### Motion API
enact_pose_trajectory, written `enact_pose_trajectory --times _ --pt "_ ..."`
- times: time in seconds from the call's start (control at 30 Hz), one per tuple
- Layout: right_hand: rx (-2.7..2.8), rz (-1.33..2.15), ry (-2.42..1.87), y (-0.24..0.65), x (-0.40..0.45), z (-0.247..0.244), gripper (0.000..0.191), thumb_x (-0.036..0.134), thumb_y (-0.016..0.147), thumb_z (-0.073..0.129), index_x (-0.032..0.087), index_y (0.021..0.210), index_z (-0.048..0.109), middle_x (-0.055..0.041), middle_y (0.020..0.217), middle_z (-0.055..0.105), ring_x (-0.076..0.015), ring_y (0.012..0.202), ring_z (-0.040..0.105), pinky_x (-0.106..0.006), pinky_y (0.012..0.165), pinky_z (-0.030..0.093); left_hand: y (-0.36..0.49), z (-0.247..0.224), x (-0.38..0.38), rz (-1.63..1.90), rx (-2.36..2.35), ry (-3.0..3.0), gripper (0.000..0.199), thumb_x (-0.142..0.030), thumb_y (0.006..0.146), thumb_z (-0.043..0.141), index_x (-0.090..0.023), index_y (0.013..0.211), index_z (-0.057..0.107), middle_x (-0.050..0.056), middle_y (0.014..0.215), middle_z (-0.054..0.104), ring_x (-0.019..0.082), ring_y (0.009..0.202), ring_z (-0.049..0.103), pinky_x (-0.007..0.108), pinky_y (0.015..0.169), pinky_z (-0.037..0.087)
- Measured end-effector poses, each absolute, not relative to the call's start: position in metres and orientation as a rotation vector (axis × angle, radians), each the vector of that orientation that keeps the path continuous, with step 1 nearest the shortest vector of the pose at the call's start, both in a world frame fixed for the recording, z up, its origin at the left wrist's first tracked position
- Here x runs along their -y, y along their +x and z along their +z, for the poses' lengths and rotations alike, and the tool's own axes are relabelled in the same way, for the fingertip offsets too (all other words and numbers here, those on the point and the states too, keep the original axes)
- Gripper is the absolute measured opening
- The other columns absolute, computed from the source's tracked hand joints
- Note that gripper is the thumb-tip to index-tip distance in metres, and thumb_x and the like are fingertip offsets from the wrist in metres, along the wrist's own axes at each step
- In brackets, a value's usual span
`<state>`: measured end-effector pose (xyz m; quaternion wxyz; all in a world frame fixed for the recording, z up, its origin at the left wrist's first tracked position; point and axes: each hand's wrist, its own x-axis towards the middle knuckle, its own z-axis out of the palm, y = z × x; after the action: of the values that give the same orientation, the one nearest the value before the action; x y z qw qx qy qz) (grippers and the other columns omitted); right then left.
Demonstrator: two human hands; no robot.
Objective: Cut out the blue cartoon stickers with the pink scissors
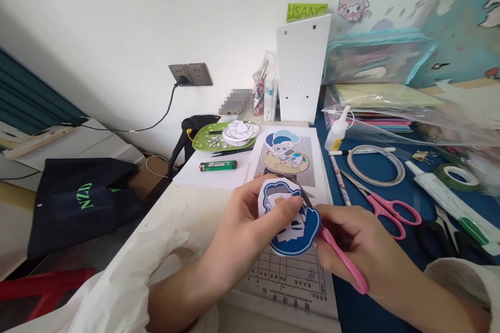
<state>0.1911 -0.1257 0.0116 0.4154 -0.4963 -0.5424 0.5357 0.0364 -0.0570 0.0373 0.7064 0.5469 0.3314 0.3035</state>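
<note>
My left hand (253,218) pinches a paper cartoon cutout (291,239) in blue and white, thumb on its front, with a white margin along its upper left. My right hand (351,244) is closed around a pair of pink-handled scissors (344,260); the blades pass partly behind the cutout, so how far apart they stand is hidden. Beneath both hands lies a printed form (285,276) with a table on it. Just beyond is a printed sheet (312,161) bearing a cartoon figure in a round yellow shape.
A green plate (201,138) holds paper scraps and a white cutout (238,134). Nearby lies a green lighter (217,166). To the right are second pink scissors (390,208), black scissors (445,234), a tape roll (400,166), a glue bottle (336,132) and a white tube (449,195).
</note>
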Motion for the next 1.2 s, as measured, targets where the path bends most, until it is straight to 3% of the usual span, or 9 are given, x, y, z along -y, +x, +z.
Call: enact_pose_trajectory --times 0.43,0.77,1.2 --pt "1.500 1.208 -1.331 0.1900 0.1271 0.0093 0.015 0.012 0.075 0.049 0.020 0.063 0.043 0.0050 0.061 0.037 -0.0098 0.054 0.030 -0.021 0.045 0.028 0.0391 0.0330 0.0601 0.704 -0.781 1.171 0.020 -0.032 0.079 0.065 -0.014 0.074 0.060 -0.001 0.068 0.054 0.008 0.063 0.046 0.017 0.058 0.040" --pt "1.455 1.306 -1.234 0.1894 0.1326 0.0075 0.011 0.016 0.079 0.055 0.021 0.069 0.052 0.0038 0.060 0.046 -0.0119 0.057 0.040 -0.020 0.049 0.040 0.0365 0.0410 0.0652 0.633 -0.772 1.222 0.020 -0.031 0.079 0.064 -0.013 0.072 0.059 0.000 0.065 0.056 0.008 0.060 0.046 0.017 0.054 0.040" --pt "1.477 1.286 -1.227 0.1889 0.1348 0.0085 0.013 0.014 0.078 0.057 0.023 0.070 0.051 0.0044 0.061 0.045 -0.0144 0.063 0.046 -0.023 0.057 0.042 0.0358 0.0400 0.0656 0.614 -0.791 1.272 0.020 -0.032 0.080 0.063 -0.014 0.073 0.058 -0.001 0.064 0.054 0.008 0.059 0.045 0.017 0.053 0.039"
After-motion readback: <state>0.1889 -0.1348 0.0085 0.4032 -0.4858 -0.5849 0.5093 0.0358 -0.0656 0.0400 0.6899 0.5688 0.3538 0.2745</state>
